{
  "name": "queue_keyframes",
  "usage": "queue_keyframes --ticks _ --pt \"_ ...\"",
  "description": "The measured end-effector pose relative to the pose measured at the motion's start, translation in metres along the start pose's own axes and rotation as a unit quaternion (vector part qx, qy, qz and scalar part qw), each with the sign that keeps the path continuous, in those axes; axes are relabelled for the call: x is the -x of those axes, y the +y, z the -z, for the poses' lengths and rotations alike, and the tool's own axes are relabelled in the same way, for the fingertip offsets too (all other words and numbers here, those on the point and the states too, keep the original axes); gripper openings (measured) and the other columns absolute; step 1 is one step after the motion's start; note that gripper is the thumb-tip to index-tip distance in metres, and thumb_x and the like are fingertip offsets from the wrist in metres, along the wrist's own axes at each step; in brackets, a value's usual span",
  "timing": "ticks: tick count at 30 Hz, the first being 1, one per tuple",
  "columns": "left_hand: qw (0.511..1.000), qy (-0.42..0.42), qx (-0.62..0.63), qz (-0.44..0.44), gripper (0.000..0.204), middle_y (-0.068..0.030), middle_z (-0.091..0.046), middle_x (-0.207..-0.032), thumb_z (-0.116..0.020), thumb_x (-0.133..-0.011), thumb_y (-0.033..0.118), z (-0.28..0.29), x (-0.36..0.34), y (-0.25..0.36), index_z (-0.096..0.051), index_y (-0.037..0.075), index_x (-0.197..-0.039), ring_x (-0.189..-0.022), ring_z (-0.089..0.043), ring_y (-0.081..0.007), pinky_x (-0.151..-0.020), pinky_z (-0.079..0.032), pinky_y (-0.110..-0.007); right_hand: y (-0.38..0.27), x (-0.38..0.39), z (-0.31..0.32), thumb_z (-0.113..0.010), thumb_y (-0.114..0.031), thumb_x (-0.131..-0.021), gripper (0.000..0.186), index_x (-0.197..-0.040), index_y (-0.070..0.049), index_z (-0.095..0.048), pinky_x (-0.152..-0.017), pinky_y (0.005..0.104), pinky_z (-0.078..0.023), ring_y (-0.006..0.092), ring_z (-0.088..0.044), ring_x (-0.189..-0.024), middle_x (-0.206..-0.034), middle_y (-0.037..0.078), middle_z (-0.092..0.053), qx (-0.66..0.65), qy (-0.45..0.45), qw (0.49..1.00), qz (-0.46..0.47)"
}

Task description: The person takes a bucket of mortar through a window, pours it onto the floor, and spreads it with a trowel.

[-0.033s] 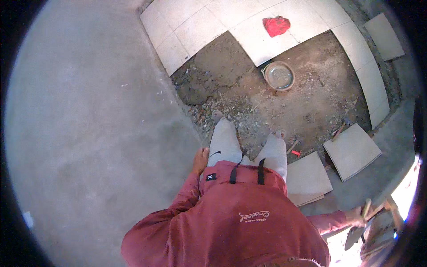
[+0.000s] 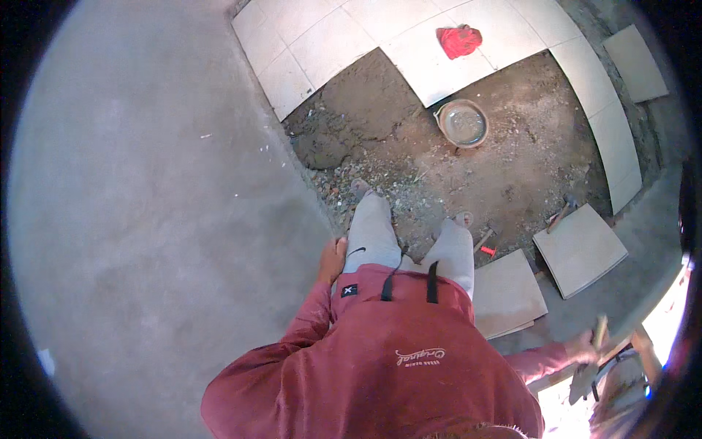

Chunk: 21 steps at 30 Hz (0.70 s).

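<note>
My left hand (image 2: 333, 260) hangs beside my left thigh, next to the grey trousers (image 2: 370, 233). Its fingers bend down out of sight, so whether it holds anything does not show. Far out at the lower right, my right hand (image 2: 583, 347) is closed on a trowel; its light wooden handle (image 2: 600, 333) sticks up and its grey blade (image 2: 581, 383) points down. Wooden pieces (image 2: 643, 350) and a dark object (image 2: 623, 379) stand close beside the trowel, partly blurred.
Pale tiles (image 2: 329, 47) border a bare patch with wet mortar and rubble (image 2: 380, 208). On it sits a round basin (image 2: 463, 123). A red cloth (image 2: 459, 42) lies on the tiles. Loose tiles (image 2: 581, 249) (image 2: 508, 293), hammers (image 2: 559, 216) (image 2: 484, 240) and a red spool (image 2: 488, 251) lie right.
My right hand has shifted slightly up with the trowel, which has tilted a little. The view has moved slightly. My left hand stays by the thigh.
</note>
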State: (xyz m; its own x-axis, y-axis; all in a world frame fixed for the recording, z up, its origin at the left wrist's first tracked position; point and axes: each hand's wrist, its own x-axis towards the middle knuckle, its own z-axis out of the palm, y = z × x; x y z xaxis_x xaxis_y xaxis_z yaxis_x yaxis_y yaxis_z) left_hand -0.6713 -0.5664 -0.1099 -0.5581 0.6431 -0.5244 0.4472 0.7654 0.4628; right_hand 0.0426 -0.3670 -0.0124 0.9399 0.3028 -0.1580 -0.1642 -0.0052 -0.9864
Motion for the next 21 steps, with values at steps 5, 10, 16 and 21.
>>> queue_keyframes --ticks 5,10,16,21 --pt "0.981 -0.047 -0.052 -0.179 0.042 -0.0193 -0.060 -0.114 -0.062 -0.090 0.036 0.041 -0.042 0.042 -0.061 0.004 -0.117 -0.107 -0.055 -0.0384 -0.092 -0.044 -0.046 0.124 0.143 -0.071 -0.061 -0.026 -0.092 0.018 -0.101 -0.011 -0.058 -0.056 0.0246 -0.045 0.0097 -0.050 -0.067 -0.079 -0.002 -0.049 0.124 -0.251 0.885 -0.371" --pt "0.955 -0.078 -0.188 -0.218 0.029 -0.0161 -0.059 -0.110 -0.066 -0.085 0.028 0.061 -0.057 -0.030 -0.063 0.007 -0.105 -0.102 -0.055 -0.0395 -0.089 -0.045 -0.047 0.157 0.388 -0.168 -0.060 -0.030 -0.094 0.023 -0.105 -0.011 -0.053 -0.047 0.0259 -0.044 0.0123 -0.049 -0.057 -0.079 0.000 -0.050 0.099 -0.297 0.900 -0.304" --pt "0.946 -0.237 -0.193 -0.107 0.017 -0.0147 -0.063 -0.105 -0.061 -0.083 0.019 0.080 -0.098 -0.107 -0.061 0.007 -0.095 -0.102 -0.059 -0.0383 -0.086 -0.046 -0.048 0.240 0.510 -0.226 -0.061 -0.034 -0.093 0.032 -0.116 -0.012 -0.056 -0.046 0.0274 -0.042 0.0117 -0.050 -0.056 -0.075 0.001 -0.052 0.463 -0.528 0.659 -0.270" --pt "0.852 -0.497 0.109 -0.126 0.025 -0.0204 -0.065 -0.098 -0.057 -0.084 0.019 0.137 -0.088 -0.113 -0.064 0.003 -0.100 -0.094 -0.064 -0.0385 -0.081 -0.049 -0.046 0.304 0.612 -0.247 -0.061 -0.041 -0.092 0.046 -0.120 -0.005 -0.056 -0.058 0.0293 -0.045 0.0113 -0.054 -0.064 -0.077 0.004 -0.058 0.504 -0.672 0.518 -0.162"
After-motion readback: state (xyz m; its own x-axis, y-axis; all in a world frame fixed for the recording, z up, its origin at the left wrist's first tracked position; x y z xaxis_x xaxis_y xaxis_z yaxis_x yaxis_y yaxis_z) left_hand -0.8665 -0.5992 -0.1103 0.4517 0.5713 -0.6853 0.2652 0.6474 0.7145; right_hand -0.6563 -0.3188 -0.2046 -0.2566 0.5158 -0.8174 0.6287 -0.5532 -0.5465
